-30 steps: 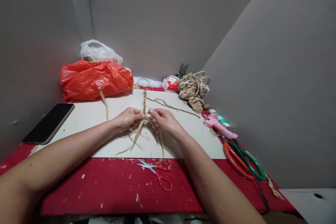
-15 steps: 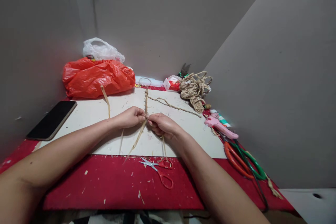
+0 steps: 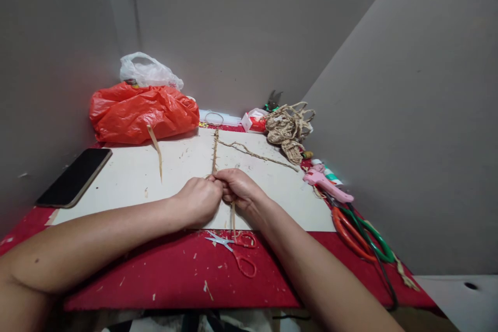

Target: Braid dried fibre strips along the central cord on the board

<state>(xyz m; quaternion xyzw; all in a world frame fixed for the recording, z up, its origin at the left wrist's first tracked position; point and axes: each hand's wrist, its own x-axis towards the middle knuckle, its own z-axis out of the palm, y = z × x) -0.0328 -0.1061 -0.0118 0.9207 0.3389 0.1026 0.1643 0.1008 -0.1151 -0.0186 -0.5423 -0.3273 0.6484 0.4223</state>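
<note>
The right hand (image 3: 240, 187) is pinching thumb to forefinger, with no gap showing, at the lower end of a rough fibre cord (image 3: 215, 151). The left hand (image 3: 200, 199) is curling against it with its back to the camera; its fingers are mostly hiding, so whether it is gripping anything, and how tightly, I cannot tell. The cord is running straight from the hands to the far edge of the white board (image 3: 288, 207), short ends bristling along its sides. That upper stretch is looking worked and finished. Below the right hand, a loose strip (image 3: 233, 215) is hanging toward the board's near edge, and it is seemingly waiting to be worked in, so the job is looking partly done; how much fibre is remaining inside the hands is not showing.

A thin twisted cord (image 3: 257, 155) is slanting from near the top of the first toward the board's right edge. Another pale strip (image 3: 155, 148) is leaning on the red bag (image 3: 143, 114) by the far left corner. Small scissors (image 3: 229, 245) are lying open on the red worktop (image 3: 175, 275), just outside the board's near edge. A phone (image 3: 75, 176) is resting along the worktop's left edge, and a rope bundle (image 3: 286, 129) is sitting at the far right corner.
</note>
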